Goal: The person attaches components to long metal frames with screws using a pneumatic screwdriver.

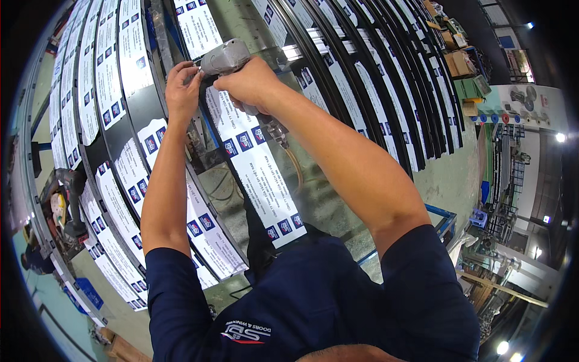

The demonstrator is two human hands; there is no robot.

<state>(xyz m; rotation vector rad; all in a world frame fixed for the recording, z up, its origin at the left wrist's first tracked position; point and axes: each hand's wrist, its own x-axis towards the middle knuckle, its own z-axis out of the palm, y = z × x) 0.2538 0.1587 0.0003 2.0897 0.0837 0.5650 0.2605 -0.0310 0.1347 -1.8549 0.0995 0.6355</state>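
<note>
My right hand (252,85) is wrapped round the handle of a grey pistol-shaped air drill (226,57), whose nose points left. At that nose, the fingers of my left hand (183,90) are pinched together; whatever small thing they hold is too small to make out. Below the handle, a metal fitting joins a thin tan air hose (295,166). Under both hands runs a long metal profile (259,181) covered in white and blue printed film, its near end close to my body.
Several film-covered profiles (114,205) lie side by side on the left, with a dark power tool (72,199) beyond them. More black-edged profiles (386,78) fill a rack at the right. Cardboard boxes (461,63) and a blue frame (446,223) stand farther right.
</note>
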